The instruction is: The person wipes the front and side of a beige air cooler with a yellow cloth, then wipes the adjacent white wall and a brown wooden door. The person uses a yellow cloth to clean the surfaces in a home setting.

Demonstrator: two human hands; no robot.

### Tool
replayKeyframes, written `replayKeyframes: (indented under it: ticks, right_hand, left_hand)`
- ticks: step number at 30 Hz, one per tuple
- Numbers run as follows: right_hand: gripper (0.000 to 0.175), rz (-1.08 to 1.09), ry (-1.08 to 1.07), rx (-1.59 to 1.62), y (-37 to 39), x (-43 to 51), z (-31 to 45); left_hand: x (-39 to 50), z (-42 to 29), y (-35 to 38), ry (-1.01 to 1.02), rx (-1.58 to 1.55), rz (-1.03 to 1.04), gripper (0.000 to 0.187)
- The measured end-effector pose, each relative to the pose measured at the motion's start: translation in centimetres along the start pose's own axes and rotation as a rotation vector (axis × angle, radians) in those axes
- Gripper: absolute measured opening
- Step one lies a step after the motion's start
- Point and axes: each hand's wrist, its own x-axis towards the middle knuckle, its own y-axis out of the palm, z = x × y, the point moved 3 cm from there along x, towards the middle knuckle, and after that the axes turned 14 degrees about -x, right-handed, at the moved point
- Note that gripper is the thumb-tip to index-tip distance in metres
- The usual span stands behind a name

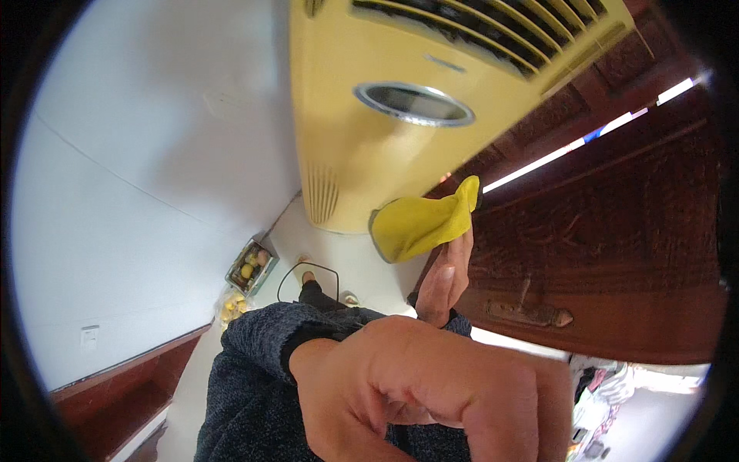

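Observation:
A yellow cloth (421,225) is held in my right hand (447,280), raised in front of the lower part of a floor-standing air conditioner (398,156). The cloth overlaps the unit's lower right edge in the view; whether it touches the casing I cannot tell. The tall yellowish unit has a louvred outlet (485,29) at the top and an oval silver-rimmed panel (414,104) below it. Very near the camera, my left hand (433,375) reaches across with bent fingers. Its fingertips run out of the picture, so anything in them is hidden.
On the right stands a carved dark wooden door (589,248) with a lever handle (528,312). By the white wall (133,202) are a box of fruit (251,268) and a bag of yellow fruit (232,305). A thin dark loop (336,277) shows near my feet. Clothes (603,392) lie lower right.

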Motion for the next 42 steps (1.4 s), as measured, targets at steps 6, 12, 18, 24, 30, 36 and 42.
replayKeyframes:
  ticks: [6, 12, 18, 24, 30, 36, 42]
  right_hand:
    - [0.088, 0.018, 0.124, 0.004, -6.0, -5.7, -1.4]
    - [0.09, 0.104, 0.081, -0.003, -7.0, -8.1, -1.0]
    - [0.086, 0.142, -0.086, 0.106, -3.0, -8.4, 1.0]
    - [0.08, 0.41, -0.146, 0.173, 3.1, -8.0, 6.0]
    - [0.07, 0.422, -0.443, 0.329, 13.4, -7.3, 15.3]
    - [0.061, 0.344, -0.637, 0.196, 20.7, -5.9, 22.5]
    - [0.056, 0.384, -0.74, 0.224, 26.3, -4.7, 27.0]
  left_hand:
    - [-5.6, 3.2, -3.9, -0.138, 0.06, 0.052, 0.042]
    - [-8.4, 2.6, -4.1, -0.273, 0.105, 0.21, 0.03]
    - [-7.7, -7.0, -3.3, -0.299, 0.757, 0.146, 0.015]
    - [-11.1, -21.5, -5.1, 0.136, 2.246, -0.149, 0.072]
    - [-13.8, -32.8, -3.4, 0.164, 2.449, -0.352, 0.057]
    - [-13.0, -42.3, 4.0, 0.181, 2.43, -0.394, 0.036]
    - [-11.2, -43.6, 9.3, 0.276, 2.166, -0.475, 0.076]
